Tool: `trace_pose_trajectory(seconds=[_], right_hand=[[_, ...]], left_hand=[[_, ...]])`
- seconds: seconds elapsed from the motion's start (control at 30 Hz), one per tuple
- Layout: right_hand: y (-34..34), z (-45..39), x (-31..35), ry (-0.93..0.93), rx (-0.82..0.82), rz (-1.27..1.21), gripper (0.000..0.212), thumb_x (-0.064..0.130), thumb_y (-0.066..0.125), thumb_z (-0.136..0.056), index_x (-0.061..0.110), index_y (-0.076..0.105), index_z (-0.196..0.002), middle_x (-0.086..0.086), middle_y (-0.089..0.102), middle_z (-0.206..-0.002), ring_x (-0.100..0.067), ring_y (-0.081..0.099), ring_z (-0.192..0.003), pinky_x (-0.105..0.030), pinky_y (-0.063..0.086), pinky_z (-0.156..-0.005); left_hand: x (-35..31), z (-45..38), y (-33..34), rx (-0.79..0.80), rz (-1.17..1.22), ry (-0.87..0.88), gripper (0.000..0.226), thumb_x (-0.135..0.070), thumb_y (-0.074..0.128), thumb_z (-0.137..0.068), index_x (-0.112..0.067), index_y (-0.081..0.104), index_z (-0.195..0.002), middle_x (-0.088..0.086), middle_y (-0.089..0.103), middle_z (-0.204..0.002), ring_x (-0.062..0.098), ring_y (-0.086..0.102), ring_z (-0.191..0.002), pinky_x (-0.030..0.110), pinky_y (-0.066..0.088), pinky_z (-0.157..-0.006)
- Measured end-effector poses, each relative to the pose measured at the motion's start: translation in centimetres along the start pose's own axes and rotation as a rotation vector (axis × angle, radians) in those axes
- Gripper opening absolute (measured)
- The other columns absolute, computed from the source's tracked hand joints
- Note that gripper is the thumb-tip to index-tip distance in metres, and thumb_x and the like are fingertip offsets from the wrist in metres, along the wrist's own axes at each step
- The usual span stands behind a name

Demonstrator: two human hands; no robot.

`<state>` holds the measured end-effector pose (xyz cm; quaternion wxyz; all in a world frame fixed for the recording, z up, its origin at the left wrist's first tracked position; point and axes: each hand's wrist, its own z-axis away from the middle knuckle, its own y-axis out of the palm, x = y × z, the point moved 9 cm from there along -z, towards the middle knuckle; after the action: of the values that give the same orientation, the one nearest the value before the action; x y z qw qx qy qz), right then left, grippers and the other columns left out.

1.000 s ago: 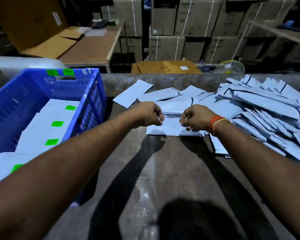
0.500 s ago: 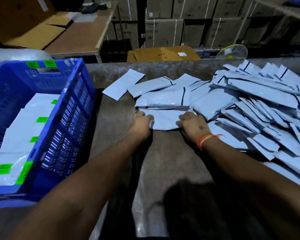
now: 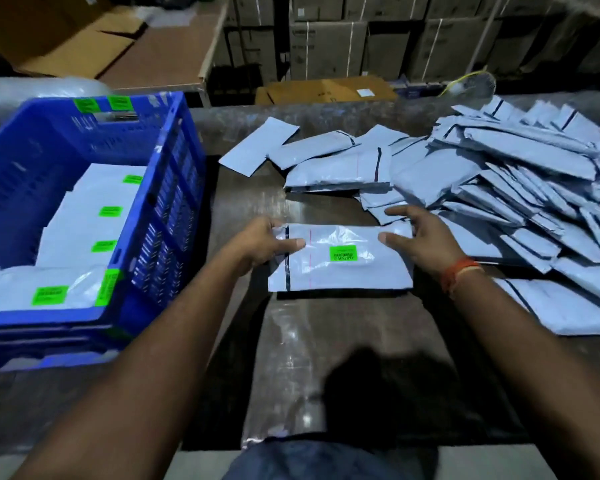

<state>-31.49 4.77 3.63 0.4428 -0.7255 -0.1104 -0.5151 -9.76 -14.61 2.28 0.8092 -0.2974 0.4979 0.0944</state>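
Grey mailer packet (image 3: 340,271) with green label, at table (image 3: 302,358) centre between both hands, left hand (image 3: 257,244) pinching its left end, thumb on top, right hand (image 3: 426,240) fingers spread, thumb tip touching its upper right, blue crate (image 3: 174,188) left, packet pile (image 3: 516,188) right.
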Motion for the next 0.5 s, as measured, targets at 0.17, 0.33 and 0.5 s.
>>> trace_pose_trajectory(seconds=[0.17,0.33,0.5], right_hand=[[5.1,3.7,-2.8,0.006,0.027,0.435,0.047,0.017,0.073,-0.082,0.015,0.065,-0.127,-0.008,0.065,-0.123,-0.03,0.059,-0.116,-0.029,0.042,-0.095],[8.7,7.6,0.0,-0.181,-0.11,0.652,0.054,0.035,0.049,-0.091,0.019,0.053,-0.142,-0.01,0.044,-0.151,-0.031,0.039,-0.139,-0.048,0.037,-0.105],[12.3,9.1,-1.9,-0.117,0.146,0.82,0.069,0.055,0.01,-0.096,0.028,0.021,-0.158,-0.001,0.012,-0.167,-0.023,0.01,-0.153,-0.047,0.024,-0.117]], left_hand=[[3.8,2.3,0.2,-0.308,-0.661,-0.054,0.022,-0.028,0.073,-0.087,-0.015,0.069,-0.105,0.009,0.07,-0.104,0.025,0.067,-0.099,0.03,0.05,-0.077],[3.2,5.6,5.9,-0.43,-0.777,0.43,0.051,-0.033,0.049,-0.092,-0.011,0.051,-0.137,0.013,0.043,-0.15,0.035,0.037,-0.139,0.046,0.038,-0.112],[5.9,4.7,9.2,-0.245,-0.917,0.327,0.059,-0.047,0.026,-0.103,-0.023,0.026,-0.157,0.008,0.015,-0.167,0.033,0.01,-0.153,0.054,0.022,-0.119]])
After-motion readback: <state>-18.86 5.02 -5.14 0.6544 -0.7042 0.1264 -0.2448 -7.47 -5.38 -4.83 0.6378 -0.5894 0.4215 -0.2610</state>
